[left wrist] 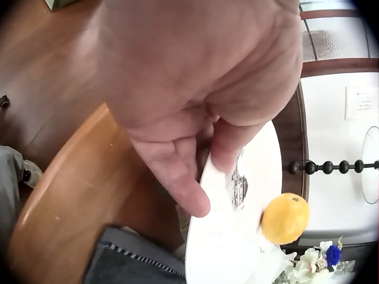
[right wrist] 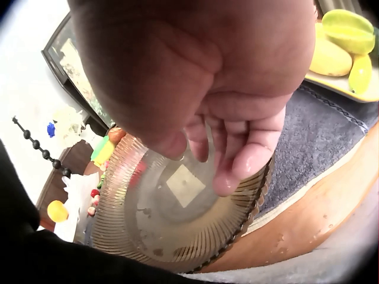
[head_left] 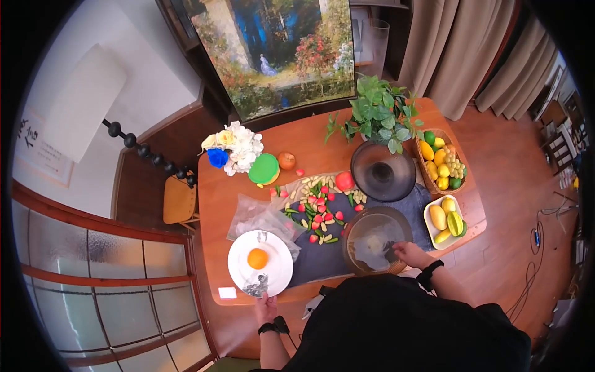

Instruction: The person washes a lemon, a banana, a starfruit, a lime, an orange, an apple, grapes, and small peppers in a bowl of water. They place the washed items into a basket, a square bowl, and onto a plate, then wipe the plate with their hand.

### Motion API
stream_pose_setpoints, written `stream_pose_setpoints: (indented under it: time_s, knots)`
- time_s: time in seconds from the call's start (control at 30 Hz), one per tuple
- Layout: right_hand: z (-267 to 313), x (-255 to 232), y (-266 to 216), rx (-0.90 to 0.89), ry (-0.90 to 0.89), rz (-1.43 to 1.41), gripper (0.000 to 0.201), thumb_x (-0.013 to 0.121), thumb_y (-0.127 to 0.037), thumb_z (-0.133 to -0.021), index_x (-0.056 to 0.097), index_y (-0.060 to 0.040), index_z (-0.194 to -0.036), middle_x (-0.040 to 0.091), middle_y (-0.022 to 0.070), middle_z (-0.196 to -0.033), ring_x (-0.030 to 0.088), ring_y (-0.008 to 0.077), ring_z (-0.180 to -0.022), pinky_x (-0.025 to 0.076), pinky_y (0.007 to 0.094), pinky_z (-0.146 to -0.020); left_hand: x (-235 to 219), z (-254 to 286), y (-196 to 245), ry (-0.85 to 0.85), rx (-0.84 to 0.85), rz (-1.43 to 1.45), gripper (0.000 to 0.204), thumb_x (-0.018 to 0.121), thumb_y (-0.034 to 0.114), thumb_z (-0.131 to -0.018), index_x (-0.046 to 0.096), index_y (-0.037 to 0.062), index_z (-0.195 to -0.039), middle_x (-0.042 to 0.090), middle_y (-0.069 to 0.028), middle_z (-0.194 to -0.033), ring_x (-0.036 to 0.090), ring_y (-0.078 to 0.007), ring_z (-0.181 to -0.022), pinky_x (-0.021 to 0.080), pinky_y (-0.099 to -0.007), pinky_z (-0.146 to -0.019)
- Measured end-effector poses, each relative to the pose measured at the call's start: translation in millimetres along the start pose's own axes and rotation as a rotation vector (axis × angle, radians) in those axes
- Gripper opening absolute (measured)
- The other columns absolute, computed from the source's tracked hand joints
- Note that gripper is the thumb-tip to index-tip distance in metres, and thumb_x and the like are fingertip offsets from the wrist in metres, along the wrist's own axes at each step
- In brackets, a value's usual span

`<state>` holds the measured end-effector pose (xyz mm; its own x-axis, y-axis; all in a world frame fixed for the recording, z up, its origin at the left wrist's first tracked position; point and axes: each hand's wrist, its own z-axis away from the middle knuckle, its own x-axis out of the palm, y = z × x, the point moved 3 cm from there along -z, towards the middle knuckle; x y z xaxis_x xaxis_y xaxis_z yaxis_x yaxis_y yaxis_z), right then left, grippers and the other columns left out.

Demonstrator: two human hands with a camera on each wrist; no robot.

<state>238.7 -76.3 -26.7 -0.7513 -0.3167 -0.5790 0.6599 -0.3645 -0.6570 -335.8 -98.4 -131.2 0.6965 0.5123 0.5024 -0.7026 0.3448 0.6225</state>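
Note:
My left hand (head_left: 266, 309) grips the near rim of a white plate (head_left: 282, 248), thumb on its upper face and fingers along the underside. An orange (head_left: 257, 258) sits near the plate's middle, beside a dark ink drawing. In the left wrist view, thumb and fingers pinch the plate's edge (left wrist: 207, 248). My right hand (head_left: 411, 254) hangs over the near right side of a ribbed smoky glass bowl (right wrist: 118, 219) with water in it. Its wet fingers (right wrist: 251, 161) are loosely bent, with nothing visible between them. A dark patch shows by the fingertips in the head view.
Small fruits and peppers (head_left: 319, 211) lie spread on a dark cloth (head_left: 322, 263) by a plastic bag (head_left: 260, 214). Behind stand a dark glass dish (head_left: 383, 172), plant (head_left: 381, 111), flowers (head_left: 238, 146) and green-lidded tub (head_left: 264, 167). A fruit basket (head_left: 427, 177) and fruit tray (head_left: 431, 234) stand right.

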Motion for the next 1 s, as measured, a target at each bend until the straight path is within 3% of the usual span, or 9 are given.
stream_pose_setpoints:
  time_s: [0.2, 0.27, 0.37, 0.43, 0.6, 0.77, 0.87, 1.0]
  knots:
    - [-1, 1, -10, -0.042, -0.008, 0.041, 0.029, 0.057, -0.020, -0.090, 0.067, -0.0014, -0.110, 0.069, 0.0225, -0.097, 0.067, 0.0382, -0.092, 0.053, 0.0430, -0.084, -1, 11, -39, -0.121, -0.170, -0.011, 0.031, 0.055, 0.004, -0.096, 0.054, 0.0090, -0.127, 0.065, -0.0070, -0.121, 0.065, -0.0196, -0.107, 0.055, -0.0337, -0.093]
    - [-4, 6, -7, -0.149, 0.024, 0.062, 0.030, 0.058, -0.020, -0.091, 0.065, -0.0015, -0.114, 0.070, 0.0219, -0.093, 0.069, 0.0341, -0.086, 0.054, 0.0399, -0.080, 14, 18, -47, -0.129, -0.177, 0.012, 0.030, 0.055, 0.005, -0.096, 0.055, 0.0087, -0.126, 0.066, -0.0073, -0.120, 0.067, -0.0196, -0.103, 0.056, -0.0350, -0.090]
    - [-2, 4, -17, -0.136, 0.008, 0.058, 0.030, 0.058, -0.020, -0.091, 0.066, -0.0015, -0.113, 0.070, 0.0219, -0.096, 0.068, 0.0357, -0.090, 0.053, 0.0405, -0.082, 15, 22, -56, -0.104, -0.232, -0.060, 0.029, 0.053, 0.005, -0.097, 0.055, 0.0079, -0.126, 0.066, -0.0078, -0.120, 0.067, -0.0206, -0.103, 0.057, -0.0357, -0.089]
    - [-2, 4, -18, -0.122, 0.000, 0.056, 0.030, 0.057, -0.020, -0.091, 0.066, -0.0015, -0.112, 0.069, 0.0218, -0.098, 0.068, 0.0364, -0.091, 0.053, 0.0407, -0.082, 14, 20, -62, -0.138, -0.312, -0.102, 0.026, 0.053, 0.005, -0.097, 0.055, 0.0081, -0.123, 0.067, -0.0092, -0.113, 0.069, -0.0211, -0.097, 0.060, -0.0348, -0.081]
    - [-2, 5, -23, -0.116, -0.009, 0.051, 0.029, 0.057, -0.019, -0.091, 0.066, -0.0018, -0.112, 0.069, 0.0219, -0.099, 0.067, 0.0375, -0.092, 0.053, 0.0414, -0.083, 31, 27, -66, -0.136, -0.346, -0.137, 0.031, 0.050, 0.005, -0.098, 0.050, 0.0051, -0.129, 0.065, -0.0109, -0.119, 0.067, -0.0232, -0.101, 0.059, -0.0357, -0.084]
    - [-12, 8, -40, -0.232, -0.015, 0.076, 0.029, 0.056, -0.020, -0.090, 0.065, -0.0022, -0.111, 0.069, 0.0215, -0.094, 0.066, 0.0388, -0.090, 0.052, 0.0441, -0.081, 33, 31, -83, -0.138, -0.375, -0.019, 0.038, 0.045, 0.003, -0.099, 0.043, 0.0060, -0.136, 0.060, -0.0146, -0.127, 0.065, -0.0288, -0.105, 0.057, -0.0414, -0.090]
    - [-10, 0, -77, -0.242, -0.034, 0.039, 0.028, 0.056, -0.020, -0.091, 0.065, -0.0026, -0.109, 0.069, 0.0201, -0.094, 0.066, 0.0383, -0.089, 0.052, 0.0439, -0.080, 18, 24, -93, -0.077, -0.354, -0.076, 0.040, 0.042, 0.002, -0.099, 0.040, 0.0069, -0.139, 0.057, -0.0173, -0.132, 0.064, -0.0332, -0.109, 0.054, -0.0469, -0.095]
    - [-24, 6, -112, -0.314, -0.030, 0.006, 0.026, 0.055, -0.020, -0.091, 0.066, -0.0035, -0.108, 0.070, 0.0184, -0.093, 0.066, 0.0376, -0.089, 0.052, 0.0436, -0.080, 55, 43, -71, -0.123, -0.299, 0.012, 0.038, 0.043, 0.003, -0.100, 0.041, 0.0066, -0.137, 0.058, -0.0167, -0.129, 0.065, -0.0310, -0.106, 0.057, -0.0450, -0.090]
